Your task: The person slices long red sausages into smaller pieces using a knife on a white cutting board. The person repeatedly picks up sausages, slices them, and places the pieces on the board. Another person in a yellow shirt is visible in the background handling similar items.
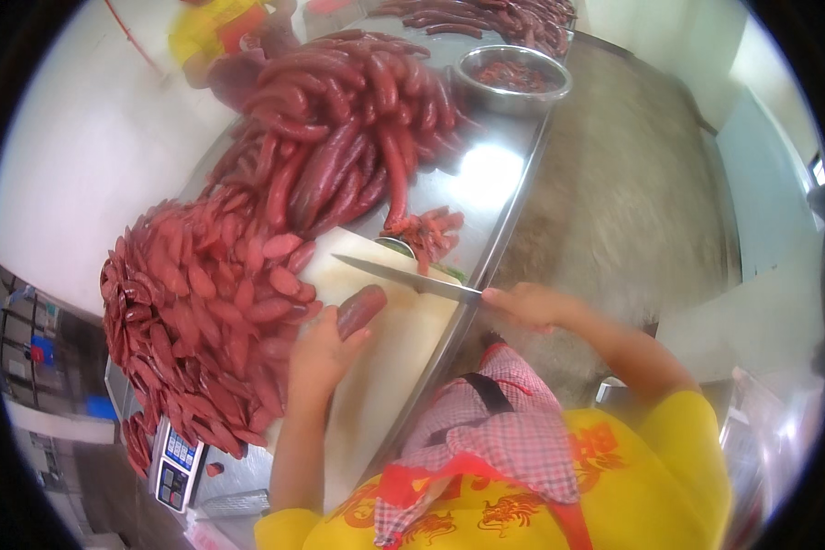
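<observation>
My left hand (323, 350) grips a dark red sausage (363, 308) over a pale cutting board (385, 364). The kitchen knife (412, 277) is in my right hand (526, 306), its long blade pointing left above the board, just beyond the sausage and apart from it. Left of the board lies a large heap of slanted sausage slices (206, 295). Whole sausages (344, 117) are piled high past the board's far end. Red scraps (430, 234) lie by the board's far right corner, around a partly hidden round metal rim (395, 245).
A steel bowl (512, 79) with red pieces stands on the metal table (426, 182) near its right edge. More sausages (481, 17) lie at the far end. A digital scale (177, 460) sits at lower left. Another person (223, 34) in yellow is at upper left.
</observation>
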`<state>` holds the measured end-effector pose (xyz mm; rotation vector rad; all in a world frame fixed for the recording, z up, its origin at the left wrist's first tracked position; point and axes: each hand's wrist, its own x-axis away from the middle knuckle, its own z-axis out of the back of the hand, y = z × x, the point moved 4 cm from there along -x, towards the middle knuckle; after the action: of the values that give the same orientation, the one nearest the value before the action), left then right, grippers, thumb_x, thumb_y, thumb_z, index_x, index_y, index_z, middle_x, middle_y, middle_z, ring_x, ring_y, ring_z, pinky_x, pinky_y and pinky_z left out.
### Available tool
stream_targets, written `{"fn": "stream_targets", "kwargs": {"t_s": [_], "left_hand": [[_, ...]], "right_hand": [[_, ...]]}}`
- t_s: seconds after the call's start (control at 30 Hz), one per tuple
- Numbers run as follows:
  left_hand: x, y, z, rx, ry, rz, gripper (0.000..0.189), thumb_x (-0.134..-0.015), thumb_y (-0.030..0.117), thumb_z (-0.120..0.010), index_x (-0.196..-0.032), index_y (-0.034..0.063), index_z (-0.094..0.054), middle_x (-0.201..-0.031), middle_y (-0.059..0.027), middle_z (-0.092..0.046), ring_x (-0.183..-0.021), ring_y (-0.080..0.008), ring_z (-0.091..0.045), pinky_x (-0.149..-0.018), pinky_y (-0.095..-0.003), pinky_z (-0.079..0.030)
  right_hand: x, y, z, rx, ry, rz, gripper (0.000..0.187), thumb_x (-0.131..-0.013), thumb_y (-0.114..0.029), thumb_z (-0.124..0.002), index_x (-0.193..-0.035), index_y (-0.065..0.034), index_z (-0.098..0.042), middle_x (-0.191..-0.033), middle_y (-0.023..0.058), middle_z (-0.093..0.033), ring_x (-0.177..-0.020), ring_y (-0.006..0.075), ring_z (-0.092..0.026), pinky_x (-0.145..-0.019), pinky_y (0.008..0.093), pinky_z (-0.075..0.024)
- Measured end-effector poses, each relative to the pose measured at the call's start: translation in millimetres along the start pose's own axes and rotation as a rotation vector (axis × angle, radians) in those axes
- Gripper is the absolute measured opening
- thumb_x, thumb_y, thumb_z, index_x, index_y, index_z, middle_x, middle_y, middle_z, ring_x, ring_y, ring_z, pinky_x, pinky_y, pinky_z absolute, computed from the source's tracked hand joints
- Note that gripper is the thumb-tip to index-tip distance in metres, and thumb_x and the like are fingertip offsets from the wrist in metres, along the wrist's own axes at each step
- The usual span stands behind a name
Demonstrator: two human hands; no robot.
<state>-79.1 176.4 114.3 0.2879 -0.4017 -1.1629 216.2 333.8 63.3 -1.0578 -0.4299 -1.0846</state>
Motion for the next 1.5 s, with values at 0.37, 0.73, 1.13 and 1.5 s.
{"fn": "stream_targets", "kwargs": {"t_s": [0.37,0.73,1.13,1.5], "left_hand": [[33,25,-76,-0.214,0.316,-0.011,0.058,-0.079,0.044,-0.072,-0.119,0.0059,-0.051,-0.111,-0.0145,-0.059,-0.101,-0.034,-0.056,-0.088,-0.0431,-0.043],[50,47,-115,-0.248,0.918,0.058,0.03,-0.076,0.03,-0.077,-0.094,0.0145,-0.059,-0.098,-0.0052,-0.053,-0.094,-0.0265,-0.05,-0.083,-0.041,-0.035],[39,36,-114,-0.203,0.99,0.097,0.028,-0.071,0.024,-0.08,-0.086,0.0145,-0.058,-0.093,-0.0037,-0.055,-0.086,-0.0251,-0.051,-0.079,-0.0396,-0.037],[39,34,-116,-0.15,1.023,0.152,0.028,-0.07,0.026,-0.079,-0.086,0.016,-0.059,-0.091,-0.0032,-0.052,-0.084,-0.0251,-0.05,-0.075,-0.0402,-0.037]], "right_hand": [[-19,-40,50,0.34,0.287,0.569,0.065,-0.096,-0.06,-0.036,-0.095,-0.0006,-0.064,-0.075,0.0233,-0.064,-0.077,0.0418,-0.064,-0.072,0.0488,-0.05],[-31,-69,63,0.74,0.016,0.671,0.064,-0.095,-0.06,-0.04,-0.088,-0.0001,-0.061,-0.066,0.0227,-0.062,-0.067,0.0418,-0.063,-0.066,0.05,-0.0496],[-41,-93,110,0.918,-0.136,0.713,0.062,-0.098,-0.055,-0.036,-0.092,-0.0012,-0.064,-0.069,0.0222,-0.064,-0.067,0.0432,-0.063,-0.065,0.0508,-0.0502],[-103,-106,24,0.709,-0.302,0.871,0.061,-0.099,-0.052,-0.038,-0.084,0.0018,-0.063,-0.069,0.0246,-0.063,-0.071,0.0457,-0.063,-0.068,0.0517,-0.051]]}}
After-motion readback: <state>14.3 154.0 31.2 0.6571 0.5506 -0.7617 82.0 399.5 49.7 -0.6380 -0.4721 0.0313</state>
